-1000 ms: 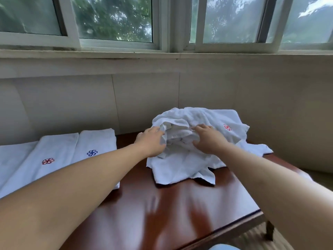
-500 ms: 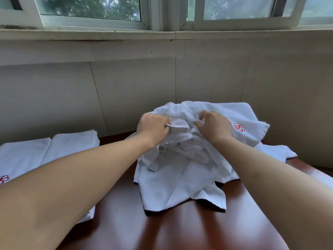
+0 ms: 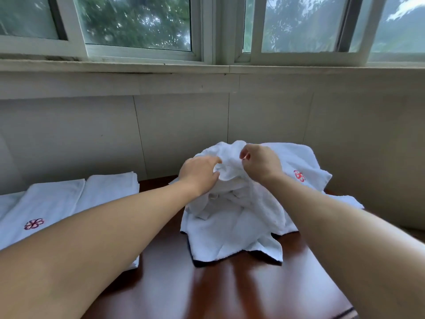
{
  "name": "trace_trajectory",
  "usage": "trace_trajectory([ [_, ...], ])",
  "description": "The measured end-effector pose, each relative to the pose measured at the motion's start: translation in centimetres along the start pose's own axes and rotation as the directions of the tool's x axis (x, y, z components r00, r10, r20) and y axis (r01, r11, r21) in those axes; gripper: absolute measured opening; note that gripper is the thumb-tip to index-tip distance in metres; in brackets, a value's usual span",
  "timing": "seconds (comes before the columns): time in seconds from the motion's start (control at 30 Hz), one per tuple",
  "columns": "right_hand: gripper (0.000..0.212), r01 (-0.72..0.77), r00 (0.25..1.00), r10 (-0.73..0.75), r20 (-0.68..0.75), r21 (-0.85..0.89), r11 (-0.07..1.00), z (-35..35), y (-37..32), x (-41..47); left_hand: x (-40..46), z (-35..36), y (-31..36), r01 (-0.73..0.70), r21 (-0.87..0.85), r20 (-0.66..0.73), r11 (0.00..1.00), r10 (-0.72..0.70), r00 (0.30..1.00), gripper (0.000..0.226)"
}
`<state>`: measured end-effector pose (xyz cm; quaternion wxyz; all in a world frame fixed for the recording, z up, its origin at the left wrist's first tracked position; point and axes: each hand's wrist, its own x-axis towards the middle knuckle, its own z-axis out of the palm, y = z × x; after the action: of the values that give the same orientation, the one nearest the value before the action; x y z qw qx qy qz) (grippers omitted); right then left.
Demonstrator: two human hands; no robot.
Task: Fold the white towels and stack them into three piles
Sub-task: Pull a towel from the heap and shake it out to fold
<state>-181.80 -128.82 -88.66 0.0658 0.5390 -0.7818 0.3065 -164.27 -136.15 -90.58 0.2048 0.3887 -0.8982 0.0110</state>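
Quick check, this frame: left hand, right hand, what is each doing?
Left hand: fingers curled round a fold of the crumpled towel.
Right hand: pinching the same towel's top, lifted.

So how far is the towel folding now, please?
Done: folded towels lie flat side by side at the table's left; whether they make all three piles is cut off by the frame edge. In hand: the left hand and right hand both pinch one towel at the top of the heap. Left: that crumpled heap is unfolded, so much remains.
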Motion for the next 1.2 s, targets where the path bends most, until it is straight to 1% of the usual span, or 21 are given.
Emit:
trace_trajectory([
  [0.13, 0.025, 0.020, 0.999, -0.027, 0.035, 0.174, 0.985, -4.5, -4.9, -1.4, -2.1, -4.3, 0.4, 0.036, -0.049, -0.007, 0.998, -0.037, 0.999, 0.051],
  [0.2, 0.024, 0.049, 0.996, -0.066, 0.057, 0.257, 0.965, -7.1, -7.8, -2.3, -3.7, -6.7, 0.3, 0.045, -0.084, -0.032, 0.995, -0.048, 0.998, 0.053],
  [0.3, 0.021, 0.094, 0.982, -0.153, 0.115, 0.408, 0.908, -10.3, -12.4, -4.1, -6.2, -10.0, -0.2, 0.035, -0.126, -0.072, 0.991, -0.045, 0.996, 0.054],
  [0.37, 0.023, 0.137, 0.968, -0.218, 0.124, 0.469, 0.873, -11.9, -15.6, -5.3, -8.0, -12.4, -0.8, 0.030, -0.167, -0.120, 0.985, -0.051, 0.991, 0.044],
  [0.43, 0.022, 0.165, 0.954, -0.266, 0.136, 0.504, 0.848, -13.2, -18.7, -6.5, -9.8, -15.0, -1.7, 0.043, -0.166, -0.156, 0.985, -0.069, 0.985, 0.023],
  [0.47, 0.021, 0.173, 0.948, -0.283, 0.143, 0.517, 0.839, -13.7, -20.1, -7.1, -10.8, -16.2, -2.4, 0.062, -0.162, -0.163, 0.985, -0.088, 0.983, 0.019],
  [0.53, 0.020, 0.174, 0.944, -0.295, 0.149, 0.537, 0.826, -14.1, -22.7, -8.1, -12.6, -18.8, -4.3, 0.115, -0.183, -0.164, 0.976, -0.145, 0.976, 0.025],
  [0.63, 0.017, 0.152, 0.943, -0.293, 0.158, 0.579, 0.801, -13.8, -25.9, -9.3, -15.1, -22.1, -7.8, 0.194, -0.199, -0.166, 0.961, -0.228, 0.959, 0.016],
  [0.73, 0.015, 0.104, 0.939, -0.284, 0.192, 0.628, 0.771, -12.5, -28.4, -10.1, -17.4, -23.7, -11.3, 0.226, -0.226, -0.196, 0.948, -0.271, 0.942, 0.016],
  [0.8, 0.015, 0.054, 0.933, -0.272, 0.235, 0.657, 0.752, -10.7, -29.7, -10.4, -18.9, -23.7, -13.5, 0.244, -0.233, -0.176, 0.941, -0.287, 0.941, 0.010],
  [0.87, 0.012, -0.018, 0.912, -0.265, 0.312, 0.677, 0.735, -8.0, -30.3, -10.8, -20.5, -22.7, -15.7, 0.272, -0.259, -0.092, 0.927, -0.304, 0.948, 0.007],
  [0.93, 0.011, -0.088, 0.866, -0.276, 0.416, 0.671, 0.737, -4.6, -30.1, -11.4, -22.2, -20.7, -18.0, 0.318, -0.284, 0.019, 0.905, -0.326, 0.945, 0.007],
  [1.0, 0.014, -0.112, 0.822, -0.280, 0.496, 0.622, 0.775, -0.7, -29.0, -12.2, -24.4, -18.0, -20.2, 0.400, -0.290, 0.106, 0.869, -0.387, 0.916, 0.011],
  [1.07, 0.015, -0.111, 0.792, -0.254, 0.555, 0.539, 0.835, 3.5, -26.9, -13.2, -26.5, -14.8, -22.1, 0.454, -0.297, 0.153, 0.840, -0.427, 0.891, 0.015],
  [1.13, 0.016, -0.078, 0.762, -0.221, 0.609, 0.425, 0.902, 7.5, -24.1, -14.4, -28.1, -11.5, -23.3, 0.476, -0.315, 0.163, 0.821, -0.447, 0.879, 0.016],
  [1.2, 0.022, -0.004, 0.726, -0.205, 0.656, 0.302, 0.953, 10.8, -21.0, -15.7, -29.2, -8.6, -23.6, 0.492, -0.330, 0.180, 0.806, -0.458, 0.871, 0.020],
])
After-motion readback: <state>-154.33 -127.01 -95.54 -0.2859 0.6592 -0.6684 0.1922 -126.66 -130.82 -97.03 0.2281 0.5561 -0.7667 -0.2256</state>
